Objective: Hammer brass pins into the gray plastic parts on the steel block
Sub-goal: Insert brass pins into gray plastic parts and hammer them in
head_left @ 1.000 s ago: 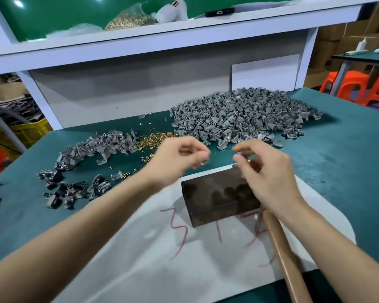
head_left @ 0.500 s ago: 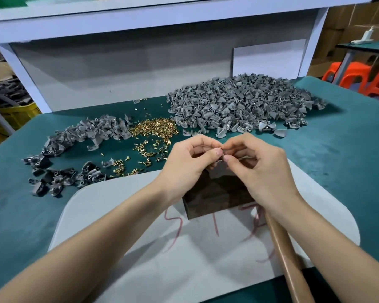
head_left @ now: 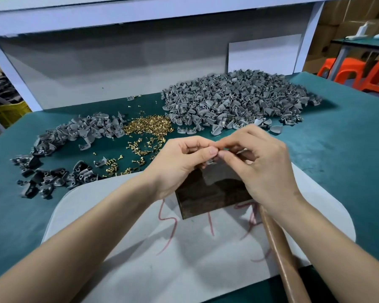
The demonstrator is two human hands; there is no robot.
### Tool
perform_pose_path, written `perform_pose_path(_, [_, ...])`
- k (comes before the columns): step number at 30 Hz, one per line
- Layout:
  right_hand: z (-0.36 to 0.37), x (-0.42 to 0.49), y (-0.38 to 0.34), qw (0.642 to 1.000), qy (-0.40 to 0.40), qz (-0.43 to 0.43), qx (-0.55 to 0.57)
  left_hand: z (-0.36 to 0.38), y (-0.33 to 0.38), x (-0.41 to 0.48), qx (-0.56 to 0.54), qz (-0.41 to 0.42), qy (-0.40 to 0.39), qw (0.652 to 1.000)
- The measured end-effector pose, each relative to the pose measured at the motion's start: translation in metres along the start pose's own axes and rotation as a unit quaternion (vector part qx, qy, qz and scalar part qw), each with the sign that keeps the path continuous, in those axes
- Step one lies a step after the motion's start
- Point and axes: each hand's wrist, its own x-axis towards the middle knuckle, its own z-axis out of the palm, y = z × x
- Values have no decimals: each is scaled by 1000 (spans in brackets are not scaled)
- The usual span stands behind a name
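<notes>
Small gray part over far edge of steel block, pinched btwn curled fingertips of left hand & right hand; pin in it? can't tell. Prob. light, stiff, slick plastic: grip by edges, keep hole clear. Brass pins at 10 o'clock of block: tiny, roll easily. Hammer handle at 5 o'clock, not gripped.
</notes>
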Motion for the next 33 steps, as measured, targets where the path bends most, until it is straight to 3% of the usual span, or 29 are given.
perform_pose_path(8, [2,-2,3,997,13,-47,-58,-1,2,2,-16,-42,-4,999])
perform_pose_path(12, [4,-3,5,998,6,-31,-55,0,1,2,-19,-36,-4,999])
perform_pose_path(16, [1,2,8,999,12,49,5,0,2,0,-19,-20,-20,999])
perform_pose_path(20, [-2,4,11,976,-40,170,129,1,1,-1,-1,-5,-4,1000])
perform_pose_path(24, [0,4,12,966,-72,190,158,4,1,-2,6,18,20,1000])
perform_pose_path(33, [9,1,10,939,-45,241,240,4,-2,-4,9,30,43,999])
